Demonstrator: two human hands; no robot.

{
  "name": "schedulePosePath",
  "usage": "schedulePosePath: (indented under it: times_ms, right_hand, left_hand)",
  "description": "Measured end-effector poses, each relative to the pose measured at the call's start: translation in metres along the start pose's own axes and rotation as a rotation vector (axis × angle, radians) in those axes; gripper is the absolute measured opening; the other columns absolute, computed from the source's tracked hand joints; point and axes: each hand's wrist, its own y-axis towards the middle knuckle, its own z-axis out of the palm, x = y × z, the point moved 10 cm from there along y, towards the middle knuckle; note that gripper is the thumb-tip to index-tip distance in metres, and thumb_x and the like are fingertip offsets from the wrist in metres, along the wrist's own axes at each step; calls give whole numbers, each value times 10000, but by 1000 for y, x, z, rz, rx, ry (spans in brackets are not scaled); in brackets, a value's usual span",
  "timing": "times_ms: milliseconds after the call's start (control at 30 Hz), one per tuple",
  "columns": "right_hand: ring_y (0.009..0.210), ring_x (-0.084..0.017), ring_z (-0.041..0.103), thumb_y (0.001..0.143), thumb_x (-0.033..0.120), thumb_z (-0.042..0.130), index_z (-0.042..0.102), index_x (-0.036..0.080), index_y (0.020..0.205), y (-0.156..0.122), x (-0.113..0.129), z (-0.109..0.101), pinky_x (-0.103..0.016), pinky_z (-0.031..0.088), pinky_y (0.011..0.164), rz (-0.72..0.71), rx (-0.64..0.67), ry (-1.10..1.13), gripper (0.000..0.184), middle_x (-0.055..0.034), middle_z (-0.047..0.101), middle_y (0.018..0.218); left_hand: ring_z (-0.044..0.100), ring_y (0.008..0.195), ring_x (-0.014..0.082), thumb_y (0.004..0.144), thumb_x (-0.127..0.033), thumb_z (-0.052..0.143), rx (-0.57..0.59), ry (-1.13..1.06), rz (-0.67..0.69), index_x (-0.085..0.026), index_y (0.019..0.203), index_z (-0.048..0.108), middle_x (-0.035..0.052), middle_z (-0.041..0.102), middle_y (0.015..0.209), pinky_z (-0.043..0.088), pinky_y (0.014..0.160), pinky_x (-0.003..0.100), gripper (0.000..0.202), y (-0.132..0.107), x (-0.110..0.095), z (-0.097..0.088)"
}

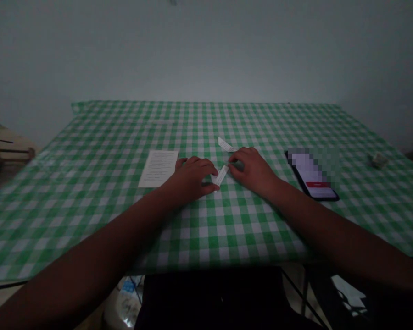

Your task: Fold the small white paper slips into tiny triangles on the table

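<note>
Between my two hands is a small folded strip of printed white paper (pixel 221 175), tilted over the cloth. My left hand (pixel 194 178) pinches its lower left end between thumb and fingers. At the strip's upper right end, my right hand (pixel 249 166) has its thumb and fingertips closed together. Just beyond the right hand lies another piece of printed paper (pixel 226 145), partly hidden by the fingers. A flat printed sheet (pixel 160 166) rests to the left, with my left hand over its right edge.
A green and white checked cloth (pixel 213 233) covers the table. A phone (pixel 313 176) with its screen lit lies right of my right arm. Farther right sits a small crumpled object (pixel 378 159). A pale wall (pixel 206 50) stands behind the table.
</note>
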Motion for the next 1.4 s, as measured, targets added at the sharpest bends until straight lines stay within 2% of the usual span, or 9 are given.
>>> schedulePosePath:
  times_ms: [133, 300, 467, 633, 800, 967, 1067, 1133, 1400]
  right_hand:
    - [885, -232, 617, 874, 256, 616, 663, 186, 935, -8, 24, 8, -363, 461, 827, -61, 120, -2, 104, -65, 673, 891]
    - [786, -194, 601, 849, 281, 649, 662, 200, 834, -11, 34, 18, -319, 429, 725, -14, 183, 14, 83, -31, 663, 795]
    - [669, -163, 558, 820, 267, 654, 617, 201, 697, -5, 18, 15, -304, 362, 604, 130, 149, -2, 145, -13, 645, 710]
    - [677, -171, 574, 803, 267, 647, 642, 201, 715, 1, -10, 11, -313, 365, 605, 276, 122, -11, 111, -23, 671, 745]
    - [666, -173, 571, 785, 245, 631, 625, 204, 684, 2, -30, 3, -322, 380, 621, 340, 47, -24, 108, -28, 668, 731]
    - [689, -164, 582, 796, 245, 638, 628, 194, 722, -1, -3, 6, -303, 403, 644, 196, 59, 62, 91, -27, 658, 743]
    - [710, -173, 583, 781, 279, 668, 629, 203, 729, -5, 23, 16, -304, 397, 652, 71, 135, 60, 100, -18, 656, 735]
    - [718, -177, 578, 785, 284, 665, 616, 208, 701, -7, 28, 20, -311, 387, 659, 49, 163, 17, 124, -19, 653, 734]
    - [709, -180, 555, 801, 277, 623, 587, 207, 697, 3, -26, 7, -326, 355, 641, 299, 72, -80, 130, -30, 658, 780]
  left_hand:
    - [515, 1231, 266, 854, -404, 700, 24, 7, -3, -306, 1113, 666, -7, 655, 1289, 250, 1068, 497, 279, -2, 2, 0]
    - [528, 1208, 246, 856, -401, 691, 7, 32, 6, -308, 1114, 677, -19, 659, 1265, 274, 1052, 471, 274, -2, 1, 0]
    - [531, 1205, 251, 861, -406, 684, 7, 43, 16, -297, 1104, 683, -4, 655, 1279, 291, 1037, 468, 266, -1, 0, 0]
    - [535, 1199, 260, 864, -412, 679, 12, 27, 5, -291, 1105, 682, 10, 651, 1289, 285, 1044, 487, 269, -1, 1, 0]
    - [528, 1208, 273, 858, -412, 688, 18, 21, 4, -286, 1104, 685, 16, 650, 1292, 289, 1037, 489, 277, 0, 1, 1]
    - [540, 1187, 266, 855, -406, 688, 4, 26, 0, -299, 1097, 683, 0, 652, 1278, 288, 1039, 501, 264, -1, 2, 1]
    - [540, 1189, 264, 855, -388, 684, -1, 30, 4, -296, 1095, 686, 1, 660, 1266, 289, 1039, 495, 257, -2, 1, 0]
    - [537, 1193, 265, 853, -384, 686, 0, 28, 4, -292, 1099, 687, 5, 661, 1267, 290, 1037, 492, 262, -2, 0, 0]
    - [525, 1214, 267, 863, -415, 684, 14, 21, 12, -293, 1115, 679, 6, 644, 1293, 280, 1045, 495, 280, -1, 0, 1]
